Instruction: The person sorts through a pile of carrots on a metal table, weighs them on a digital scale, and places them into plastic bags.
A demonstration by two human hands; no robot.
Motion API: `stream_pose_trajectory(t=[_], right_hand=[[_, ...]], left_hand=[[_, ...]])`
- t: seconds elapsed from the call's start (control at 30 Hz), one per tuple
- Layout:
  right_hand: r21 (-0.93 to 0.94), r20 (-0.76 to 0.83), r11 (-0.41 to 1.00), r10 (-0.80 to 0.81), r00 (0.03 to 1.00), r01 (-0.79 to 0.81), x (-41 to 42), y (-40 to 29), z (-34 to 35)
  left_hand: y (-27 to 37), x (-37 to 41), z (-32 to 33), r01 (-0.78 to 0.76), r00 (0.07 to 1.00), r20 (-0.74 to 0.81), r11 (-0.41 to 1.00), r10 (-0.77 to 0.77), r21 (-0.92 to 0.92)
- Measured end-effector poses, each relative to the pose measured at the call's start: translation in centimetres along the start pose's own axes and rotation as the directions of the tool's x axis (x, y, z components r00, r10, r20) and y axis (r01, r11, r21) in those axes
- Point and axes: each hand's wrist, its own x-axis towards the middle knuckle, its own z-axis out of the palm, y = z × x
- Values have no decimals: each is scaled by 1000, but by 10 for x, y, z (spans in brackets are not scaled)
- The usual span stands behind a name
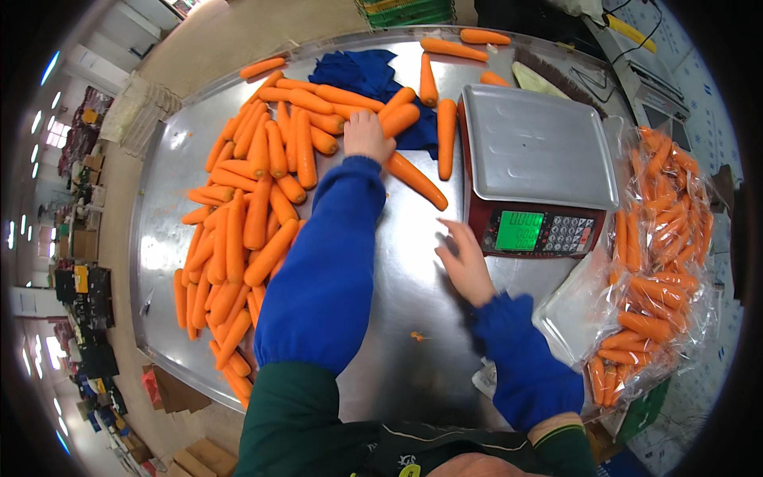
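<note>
A large heap of orange carrots (pixel 235 238) covers the left part of a metal table (pixel 411 358). My left hand (pixel 365 137), in a blue oversleeve, reaches over the far right edge of this heap. Its fingers rest among several carrots, but what lies under the palm is hidden, so a grip cannot be made out. One loose carrot (pixel 419 180) slants out beside the left wrist. My right hand (pixel 466 262) hovers near the scale's front left corner, fingers apart and holding nothing. The digital scale (pixel 539 149) has a bare metal pan and a lit green display.
Clear bags filled with carrots (pixel 661 238) line the right side. Flat plastic bags (pixel 572 310) lie in front of the scale. Behind the heap is a crumpled blue cloth (pixel 357 71), with loose carrots nearby. A brush (pixel 560 80) lies behind the scale.
</note>
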Motion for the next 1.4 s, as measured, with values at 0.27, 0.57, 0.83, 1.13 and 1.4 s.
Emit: stream_pose_trajectory(t=[0.27,0.57,0.83,1.13,1.4], right_hand=[[-530,-468,825,-93,879,-195,149,84,55],[-578,-377,813,-335,863,63,49,70,131],[-668,211,634,-341,916,390,-140,6,170],[-505,485,772,-116,867,386,-129,-43,155],[-559,355,786,-61,933,264,-90,-59,173]], left_hand=[[11,-177,-194,90,933,-252,846,-256,-526],[-52,-352,-263,369,812,-123,666,-570,-649],[-56,-615,-281,469,218,228,-103,-949,-877],[-300,-804,-306,577,-280,159,-298,-947,-760],[-395,-614,-374,475,506,17,262,-862,-840]])
